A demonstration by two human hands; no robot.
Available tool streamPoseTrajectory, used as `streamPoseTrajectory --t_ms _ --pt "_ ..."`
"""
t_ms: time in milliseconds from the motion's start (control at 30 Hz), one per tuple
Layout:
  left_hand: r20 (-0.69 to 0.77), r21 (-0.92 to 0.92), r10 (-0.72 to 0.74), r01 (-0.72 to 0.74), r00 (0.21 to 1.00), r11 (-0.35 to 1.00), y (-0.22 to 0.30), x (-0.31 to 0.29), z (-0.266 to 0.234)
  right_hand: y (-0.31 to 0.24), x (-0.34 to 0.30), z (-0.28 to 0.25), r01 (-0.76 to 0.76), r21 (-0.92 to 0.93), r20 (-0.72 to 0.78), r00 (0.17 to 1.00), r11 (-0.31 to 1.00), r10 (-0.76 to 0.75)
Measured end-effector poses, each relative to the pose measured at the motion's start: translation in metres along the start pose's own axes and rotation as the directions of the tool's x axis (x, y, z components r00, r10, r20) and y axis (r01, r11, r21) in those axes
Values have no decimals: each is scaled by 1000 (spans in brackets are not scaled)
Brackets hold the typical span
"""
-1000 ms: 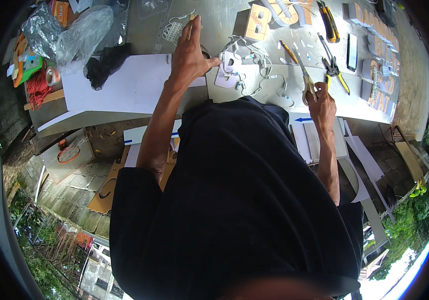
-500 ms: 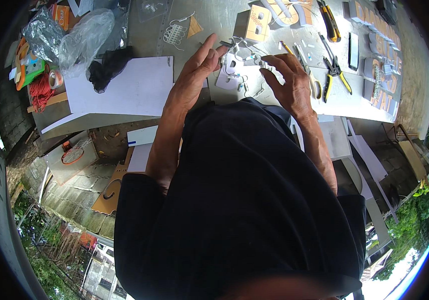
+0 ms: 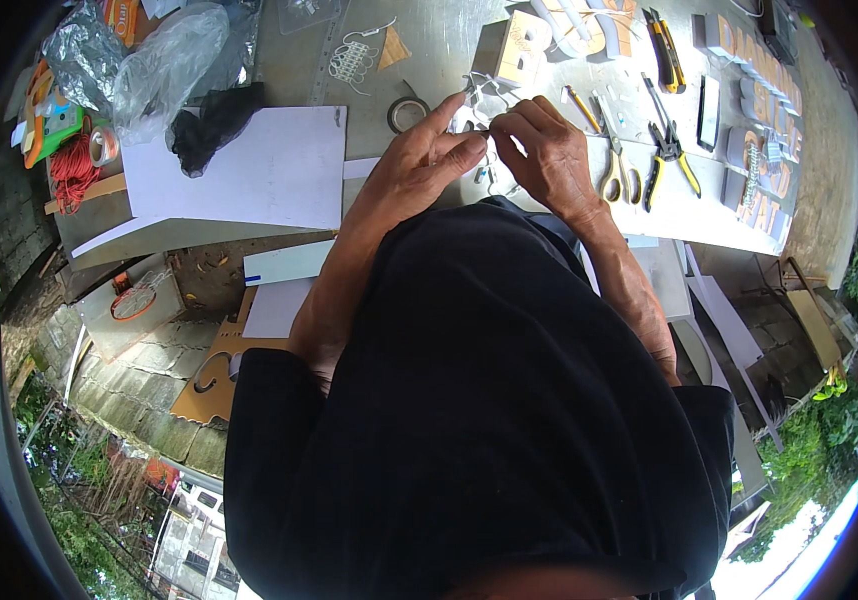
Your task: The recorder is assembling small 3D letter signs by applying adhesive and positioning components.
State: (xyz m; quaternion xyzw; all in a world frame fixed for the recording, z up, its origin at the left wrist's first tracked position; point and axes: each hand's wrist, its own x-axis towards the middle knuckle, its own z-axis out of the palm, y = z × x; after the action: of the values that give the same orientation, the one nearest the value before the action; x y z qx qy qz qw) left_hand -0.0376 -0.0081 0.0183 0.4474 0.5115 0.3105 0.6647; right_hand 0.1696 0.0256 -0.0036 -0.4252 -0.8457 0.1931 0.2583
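Observation:
My left hand (image 3: 417, 165) and my right hand (image 3: 549, 160) meet over the worktable. Their fingertips pinch a small dark strip (image 3: 482, 133) between them; its kind is too small to make out. Thin white wires (image 3: 489, 85) run just beyond the fingers, and small white light modules (image 3: 487, 174) on wire lie beneath them, partly hidden by my hands. A roll of dark tape (image 3: 407, 115) rests on the table beside my left fingers. Behind the hands stands a wooden-faced block letter (image 3: 521, 52).
Scissors (image 3: 617, 175), yellow-handled pliers (image 3: 667, 155), a utility knife (image 3: 664, 50) and a phone (image 3: 709, 113) lie to the right. Several block letters (image 3: 749, 70) stand at the far right. A white sheet (image 3: 249, 165), plastic bags (image 3: 169, 70) and red cord (image 3: 74, 180) occupy the left.
My hands have come together from apart, the right moving left and its fingers closing. The left hand has lowered and turned inward, uncovering the tape roll. The view has shifted slightly.

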Motion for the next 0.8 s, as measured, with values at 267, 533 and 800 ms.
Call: streamPoseTrajectory --t_ms 267,533,800 --pt "-267 714 373 -77 889 695 -60 71 -7 30 -38 10 -687 672 395 649 277 651" --pt "-209 833 493 -111 845 542 -86 88 -5 35 -32 24 -577 815 485 627 -55 610" --pt "-273 755 394 -59 877 653 -77 85 -5 43 -14 44 -608 785 554 604 -119 573"
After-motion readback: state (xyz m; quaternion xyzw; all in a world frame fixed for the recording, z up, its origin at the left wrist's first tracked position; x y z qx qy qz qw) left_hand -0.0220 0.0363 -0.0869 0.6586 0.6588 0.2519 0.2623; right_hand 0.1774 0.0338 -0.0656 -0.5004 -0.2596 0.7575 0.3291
